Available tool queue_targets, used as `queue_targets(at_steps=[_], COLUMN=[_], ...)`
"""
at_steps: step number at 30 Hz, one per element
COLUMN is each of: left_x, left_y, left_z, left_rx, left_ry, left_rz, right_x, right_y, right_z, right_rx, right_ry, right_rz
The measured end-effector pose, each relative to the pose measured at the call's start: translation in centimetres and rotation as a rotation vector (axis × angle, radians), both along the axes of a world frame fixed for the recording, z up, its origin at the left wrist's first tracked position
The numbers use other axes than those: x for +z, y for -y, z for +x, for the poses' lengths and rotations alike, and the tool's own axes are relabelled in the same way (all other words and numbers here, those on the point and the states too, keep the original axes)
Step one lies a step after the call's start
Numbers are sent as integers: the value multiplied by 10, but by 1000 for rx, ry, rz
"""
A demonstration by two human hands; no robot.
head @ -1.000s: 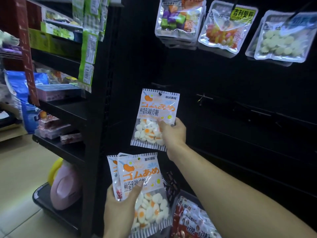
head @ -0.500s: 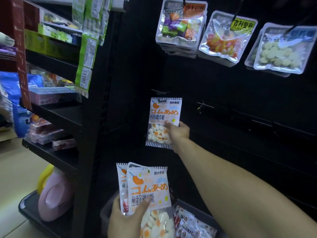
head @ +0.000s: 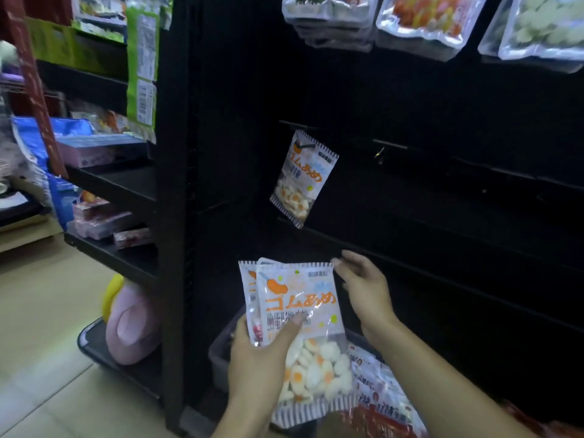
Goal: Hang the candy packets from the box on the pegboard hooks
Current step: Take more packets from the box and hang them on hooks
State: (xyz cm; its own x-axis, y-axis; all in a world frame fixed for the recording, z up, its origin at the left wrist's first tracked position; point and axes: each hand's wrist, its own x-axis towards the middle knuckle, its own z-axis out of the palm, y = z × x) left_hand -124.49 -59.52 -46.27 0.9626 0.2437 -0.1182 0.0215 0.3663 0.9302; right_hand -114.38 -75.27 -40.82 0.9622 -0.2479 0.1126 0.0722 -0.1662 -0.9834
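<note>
White pkt (head: 302, 180) on hook | R hand (head: 363, 287) below, apart, empty

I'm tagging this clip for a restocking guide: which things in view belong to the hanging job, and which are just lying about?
Part of the job:
- hung egg-candy packet on its hook
- egg-candy packets gripped in the left hand
- right hand, open, reaching for them
- grey box
- empty hook

Just lying about:
- pink item on the bottom shelf
- green hanging strip
- blue bag

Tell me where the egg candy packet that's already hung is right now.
The hung egg candy packet dangles tilted from a hook on the black pegboard, centre of the head view, above the right hand.
</note>
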Motion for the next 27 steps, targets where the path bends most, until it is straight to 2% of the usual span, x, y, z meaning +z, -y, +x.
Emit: queue_targets(at_steps=[4, 7, 11, 18, 23, 27], left_x=[5, 0, -10, -21, -27, -34], left_y=[11, 20, 26, 23, 13, 6], left_z=[-8, -12, -18, -16, -11, -7], left_rx=[35, 101, 73, 88, 82, 176], left_ry=[11, -16, -57, -19, -13, -10], left_rz=[-19, -55, -76, 93, 138, 174], right_x=[-24, -39, -58, -71, -67, -70], right_y=[15, 13, 11, 28, 25, 27], right_z=[-77, -102, -106, -94, -91, -83], right_rx=[62, 132, 132, 60, 97, -4], right_ry=[-40, -90, -160, -251, -251, -204], right_rz=[63, 66, 93, 291, 393, 458])
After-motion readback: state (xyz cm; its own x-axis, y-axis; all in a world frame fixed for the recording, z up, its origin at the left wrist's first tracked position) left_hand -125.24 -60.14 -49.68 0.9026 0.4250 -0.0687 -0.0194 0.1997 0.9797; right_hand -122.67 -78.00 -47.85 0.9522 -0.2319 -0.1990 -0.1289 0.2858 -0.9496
